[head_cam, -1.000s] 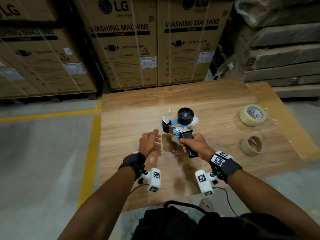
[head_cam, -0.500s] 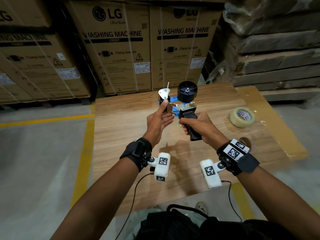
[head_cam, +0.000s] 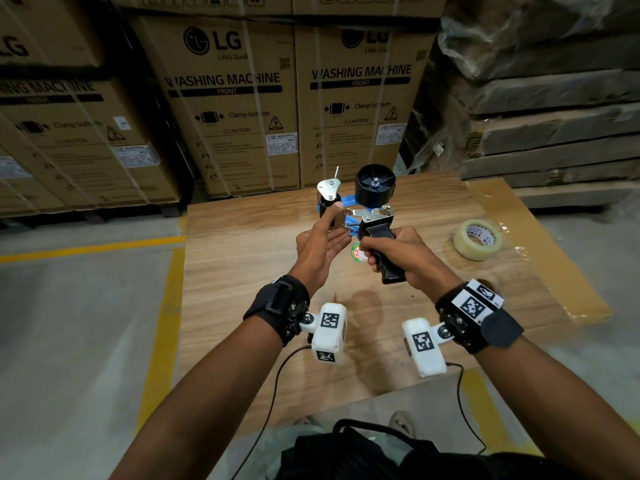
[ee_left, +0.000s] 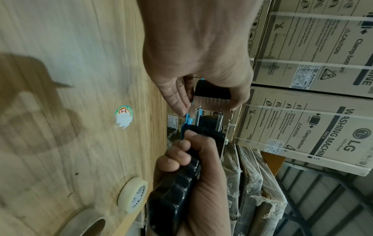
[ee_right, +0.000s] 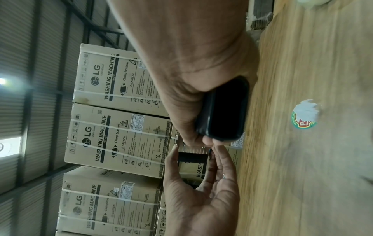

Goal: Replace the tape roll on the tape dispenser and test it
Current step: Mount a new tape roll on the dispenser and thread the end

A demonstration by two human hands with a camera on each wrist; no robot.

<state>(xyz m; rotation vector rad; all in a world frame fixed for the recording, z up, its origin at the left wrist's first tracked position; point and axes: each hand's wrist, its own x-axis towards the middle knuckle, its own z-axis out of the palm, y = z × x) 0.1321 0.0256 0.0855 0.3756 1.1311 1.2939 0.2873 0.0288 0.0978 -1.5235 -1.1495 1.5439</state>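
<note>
The tape dispenser (head_cam: pixel 375 209) is off the wooden table (head_cam: pixel 242 271), its black spool hub (head_cam: pixel 375 183) bare of tape. My right hand (head_cam: pixel 403 249) grips the black handle (head_cam: pixel 389 268); the left wrist view shows that hand (ee_left: pixel 203 172) wrapped round it. My left hand (head_cam: pixel 322 237) pinches the dispenser's front end, thumb on the black roller (head_cam: pixel 325 204), fingers straight beneath. In the left wrist view, thumb and fingers (ee_left: pixel 177 102) bracket the metal blade plate (ee_left: pixel 212 102). A full clear tape roll (head_cam: pixel 478 239) lies on the table to the right.
An empty-looking tape core (ee_left: pixel 86 226) lies near the full roll (ee_left: pixel 133 194). A round sticker (head_cam: pixel 356 252) marks the table under the hands. LG washing machine boxes (head_cam: pixel 235 109) stand behind the table, wrapped stacked slabs (head_cam: pixel 554 116) at the right. A yellow floor line (head_cam: pixel 162 323) runs left.
The dispenser rose from near the table to mid-air in my right hand. My left hand came over from the left and took hold of its front end.
</note>
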